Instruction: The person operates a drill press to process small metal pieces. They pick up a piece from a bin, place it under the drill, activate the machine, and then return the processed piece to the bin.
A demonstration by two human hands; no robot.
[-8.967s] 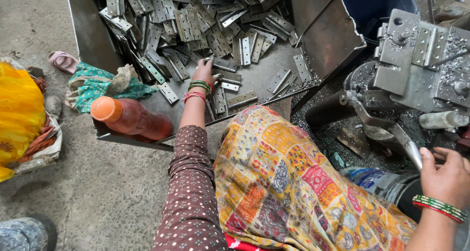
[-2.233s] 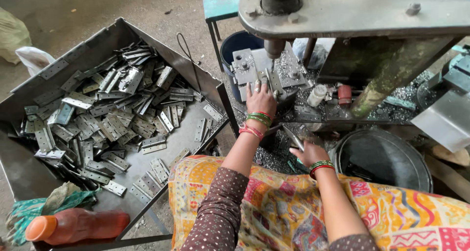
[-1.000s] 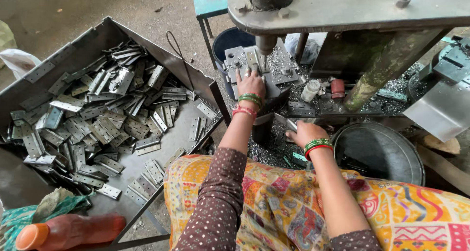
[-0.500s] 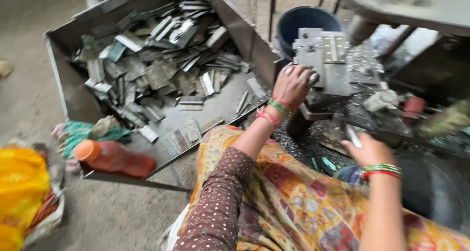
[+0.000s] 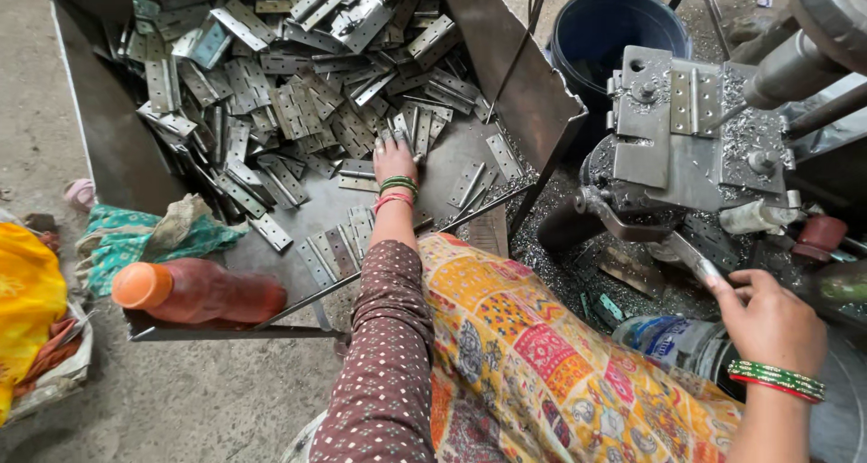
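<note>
Here, seated low on the floor, the person works between two stations. The left hand (image 5: 395, 159) reaches into the big metal bin (image 5: 86, 147), fingers lying down among the flat hinge plates (image 5: 289, 111), which sit in a loose heap toward the bin's far end; the fingertips are half hidden by the plates, so I cannot tell whether one is pinched yet or only touched. A few plates lie singly on the bare bin floor just by the wrist, probably slid down from the heap.

The right hand (image 5: 766, 318) rests at the end of a lever handle (image 5: 691, 260) of the press fixture (image 5: 686, 129), fingers curled loosely about its tip, thumb side up. That placing looks deliberate: one hand feeds, the other keeps to the lever so neither must travel far. A hinge plate (image 5: 695, 102) sits upright on the fixture's block, among metal shavings.

The bin stands tilted open at the person's left knee, within arm's reach. An orange-capped bottle (image 5: 194, 291) of reddish liquid lies on the bin's near lip beside a teal cloth (image 5: 126, 242). A dark blue bucket (image 5: 614, 34) stands behind the fixture. A patterned cloth (image 5: 542, 355) covers the lap.
</note>
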